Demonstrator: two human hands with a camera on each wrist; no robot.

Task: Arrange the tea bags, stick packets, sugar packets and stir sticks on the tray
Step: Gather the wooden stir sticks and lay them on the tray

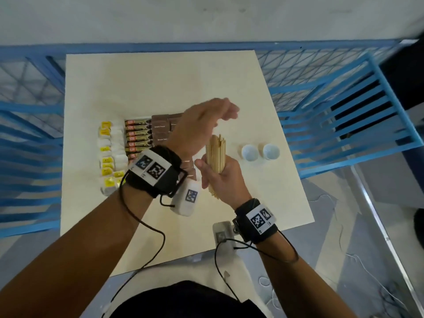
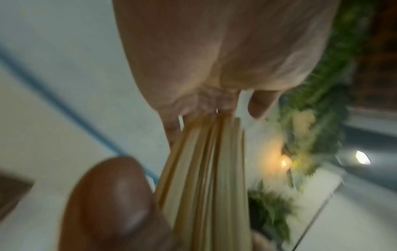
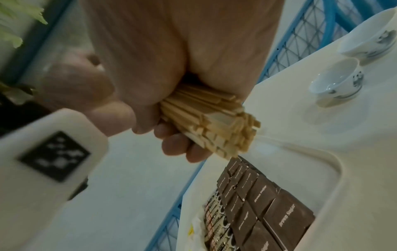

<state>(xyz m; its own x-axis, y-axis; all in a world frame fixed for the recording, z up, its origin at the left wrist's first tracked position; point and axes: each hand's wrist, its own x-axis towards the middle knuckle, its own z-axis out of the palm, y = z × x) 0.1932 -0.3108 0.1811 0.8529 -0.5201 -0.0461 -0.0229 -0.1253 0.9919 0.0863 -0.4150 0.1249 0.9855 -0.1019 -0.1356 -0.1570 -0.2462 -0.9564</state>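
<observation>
My right hand (image 1: pixel 221 180) grips a bundle of wooden stir sticks (image 1: pixel 215 152) upright, just right of the white tray (image 1: pixel 137 117). In the right wrist view its fingers (image 3: pixel 178 142) wrap the stir sticks (image 3: pixel 214 125) above the tray's corner (image 3: pixel 322 161). My left hand (image 1: pixel 206 118) is open and flat over the bundle's top; the left wrist view shows its palm (image 2: pixel 214 51) touching the ends of the sticks (image 2: pixel 204 186). On the tray lie rows of yellow-tagged tea bags (image 1: pixel 109 154), stick packets (image 1: pixel 137 138) and brown sugar packets (image 1: pixel 163 129), also (image 3: pixel 268 203).
Two small white cups (image 1: pixel 250 152) (image 1: pixel 271 151) stand on the pale table (image 1: pixel 160 83) right of the sticks; the right wrist view shows them too (image 3: pixel 337 83). A blue mesh railing (image 1: pixel 321 72) surrounds the table. Wrist-camera cables hang from both forearms.
</observation>
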